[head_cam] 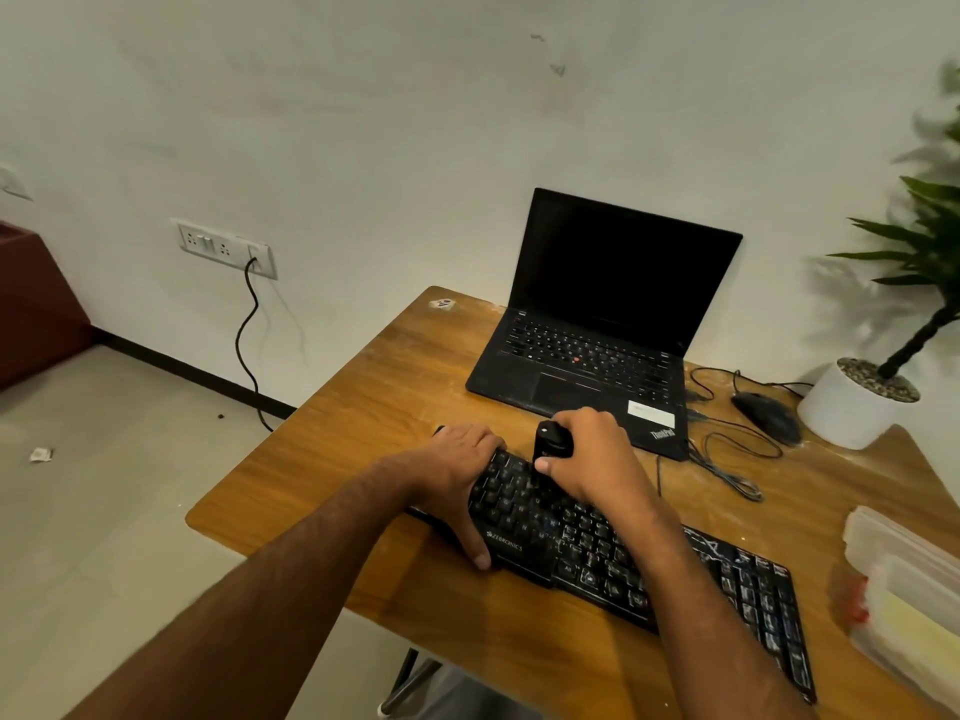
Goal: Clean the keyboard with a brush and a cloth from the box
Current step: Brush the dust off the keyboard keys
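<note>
A black keyboard (675, 569) with dusty white specks on its keys lies diagonally on the wooden table (395, 387). My left hand (462, 470) grips the keyboard's left end, thumb on the front edge and fingers over the back. My right hand (592, 454) is wrapped round a black brush (551, 440), which stands upright with its lower end on the keys near the upper left of the keyboard. A clear plastic box (904, 589) sits at the right edge of the table, with something yellow and red inside. No cloth can be made out.
An open black laptop (602, 324) stands behind the keyboard. Right of it lie a black mouse (766, 415) with tangled cables (727, 454) and a white potted plant (852, 402). A wall socket (223, 246) with a hanging cord is at the left.
</note>
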A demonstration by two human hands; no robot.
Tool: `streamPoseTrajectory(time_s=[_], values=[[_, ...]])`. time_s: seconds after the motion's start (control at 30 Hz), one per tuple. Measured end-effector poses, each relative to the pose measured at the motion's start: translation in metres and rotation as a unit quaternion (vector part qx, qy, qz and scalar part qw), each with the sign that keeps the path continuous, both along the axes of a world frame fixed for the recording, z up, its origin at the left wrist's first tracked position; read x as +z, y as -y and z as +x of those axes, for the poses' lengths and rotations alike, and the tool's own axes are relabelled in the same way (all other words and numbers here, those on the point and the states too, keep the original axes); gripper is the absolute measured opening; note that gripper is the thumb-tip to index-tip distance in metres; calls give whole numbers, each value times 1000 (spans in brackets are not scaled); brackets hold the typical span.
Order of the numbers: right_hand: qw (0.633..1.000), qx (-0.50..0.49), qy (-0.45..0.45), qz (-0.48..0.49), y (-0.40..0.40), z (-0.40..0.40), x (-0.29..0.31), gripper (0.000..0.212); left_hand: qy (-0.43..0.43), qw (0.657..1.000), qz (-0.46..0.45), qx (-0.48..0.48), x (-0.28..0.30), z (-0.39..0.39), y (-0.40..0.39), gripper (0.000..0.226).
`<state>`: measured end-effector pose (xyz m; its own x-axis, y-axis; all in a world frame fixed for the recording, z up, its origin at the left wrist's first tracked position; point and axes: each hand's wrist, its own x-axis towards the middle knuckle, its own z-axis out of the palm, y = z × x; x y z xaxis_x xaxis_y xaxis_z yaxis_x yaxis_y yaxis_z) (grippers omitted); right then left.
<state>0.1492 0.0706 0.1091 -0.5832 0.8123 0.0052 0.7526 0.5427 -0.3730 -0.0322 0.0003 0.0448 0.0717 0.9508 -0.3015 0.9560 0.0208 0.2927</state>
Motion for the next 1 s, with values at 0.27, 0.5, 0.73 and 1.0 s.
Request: streamPoseTrajectory(time_s=[0.27, 0.5, 0.73, 1.0], values=[[998, 0, -45, -37, -6, -6, 8, 21, 2, 1000, 2, -1, 0, 0, 0, 133], [999, -4, -31, -15, -14, -7, 7, 23, 5, 1000, -3, 4, -1, 1, -1, 132], [991, -56, -117, 18, -21, -16, -14, 22, -7, 1000, -6, 6, -1, 0, -3, 139], [991, -9, -112, -76, -40, -29, -15, 24, -8, 1000, -2, 0, 0, 0, -2, 136]])
